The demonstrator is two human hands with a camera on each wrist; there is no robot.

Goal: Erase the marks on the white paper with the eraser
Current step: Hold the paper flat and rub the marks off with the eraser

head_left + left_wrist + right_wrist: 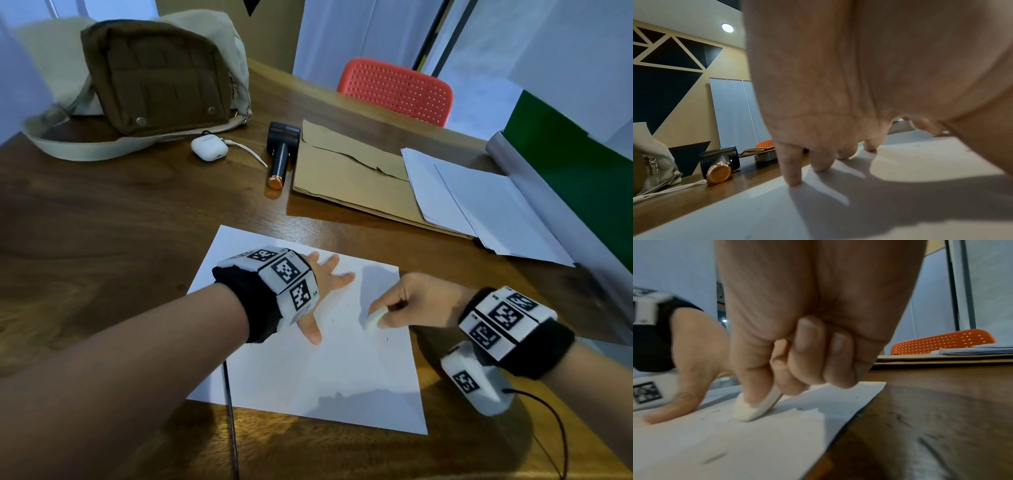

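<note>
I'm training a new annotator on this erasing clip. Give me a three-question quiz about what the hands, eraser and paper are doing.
1. True or false: the left hand lies spread on the white paper with its fingers straight.
2. Which hand pinches the eraser? A) left hand B) right hand C) neither
3. Fill in: small dark marks still show on the paper between the left thumb and the ____.

Key: 1 true. 2 B; the right wrist view shows the eraser's tip touching the paper. 3 eraser.
</note>
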